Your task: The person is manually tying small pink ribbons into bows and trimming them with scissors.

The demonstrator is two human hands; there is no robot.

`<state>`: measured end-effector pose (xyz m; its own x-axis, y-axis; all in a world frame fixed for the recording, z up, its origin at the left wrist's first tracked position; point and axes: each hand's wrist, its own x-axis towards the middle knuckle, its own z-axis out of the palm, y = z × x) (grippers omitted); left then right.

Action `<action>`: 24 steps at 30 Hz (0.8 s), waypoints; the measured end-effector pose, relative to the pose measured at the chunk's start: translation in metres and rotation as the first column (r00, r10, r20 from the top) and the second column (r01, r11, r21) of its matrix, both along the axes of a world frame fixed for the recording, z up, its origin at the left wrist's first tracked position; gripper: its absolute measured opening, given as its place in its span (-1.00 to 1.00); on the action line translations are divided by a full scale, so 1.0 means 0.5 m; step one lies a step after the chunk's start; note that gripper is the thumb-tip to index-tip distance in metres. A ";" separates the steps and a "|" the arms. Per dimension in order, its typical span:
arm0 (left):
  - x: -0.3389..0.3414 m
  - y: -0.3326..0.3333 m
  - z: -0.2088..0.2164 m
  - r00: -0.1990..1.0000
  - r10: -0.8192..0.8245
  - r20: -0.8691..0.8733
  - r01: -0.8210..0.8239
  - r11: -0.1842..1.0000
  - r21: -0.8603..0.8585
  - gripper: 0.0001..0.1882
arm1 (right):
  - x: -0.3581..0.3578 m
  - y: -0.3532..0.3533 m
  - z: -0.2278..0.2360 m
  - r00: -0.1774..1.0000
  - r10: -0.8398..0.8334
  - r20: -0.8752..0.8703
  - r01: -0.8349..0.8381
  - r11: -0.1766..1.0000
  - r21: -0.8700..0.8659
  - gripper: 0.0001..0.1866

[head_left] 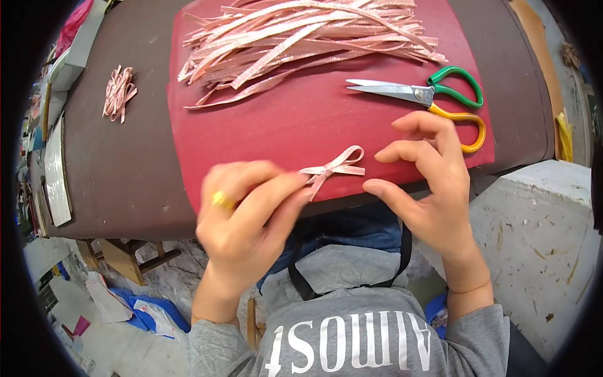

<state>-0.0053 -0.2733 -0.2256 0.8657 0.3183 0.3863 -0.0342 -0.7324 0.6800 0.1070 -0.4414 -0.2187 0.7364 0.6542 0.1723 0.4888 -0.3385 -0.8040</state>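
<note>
A small tied bow of shiny pink ribbon (328, 170) is pinched at its left side between the thumb and fingers of my left hand (248, 213), which wears a yellow ring. The bow's right loop and tails stick out toward my right hand (433, 176). That hand is apart from the bow, its fingers curved and spread with nothing between them. Just beyond it lie scissors (421, 94) with one green and one yellow handle, blades pointing left and slightly parted. A heap of loose pink ribbon strips (301, 41) spreads over the far part of the red mat (276, 132).
A small pile of pink bows (119, 93) rests on the brown table (125, 163) at the left. A white, stained block (534, 232) stands close by my right arm. Under the table's left side are a wooden stool (129, 261) and a blue bag (154, 311).
</note>
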 end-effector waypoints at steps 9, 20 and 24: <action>0.000 0.009 -0.014 0.995 -0.024 -0.098 0.041 0.984 0.171 -0.79 | 0.002 0.061 -0.038 0.979 0.111 0.168 -0.108 0.994 -0.028 -0.85; 0.009 0.084 0.000 0.920 -0.340 -0.194 0.341 0.940 -0.031 -0.83 | 0.003 0.060 -0.030 0.972 0.141 0.189 -0.127 0.988 -0.083 -0.85; -0.015 0.067 0.020 0.947 -0.220 -0.233 0.186 0.969 -0.161 -0.82 | 0.006 0.036 -0.002 1.000 0.014 -0.020 -0.010 0.985 0.171 -0.82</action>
<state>-0.0127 -0.2396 -0.2156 0.9800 0.1602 0.1178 0.0091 -0.6277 0.7784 0.1102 -0.4234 -0.2195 0.7333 0.6254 0.2669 0.4744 -0.1893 -0.8597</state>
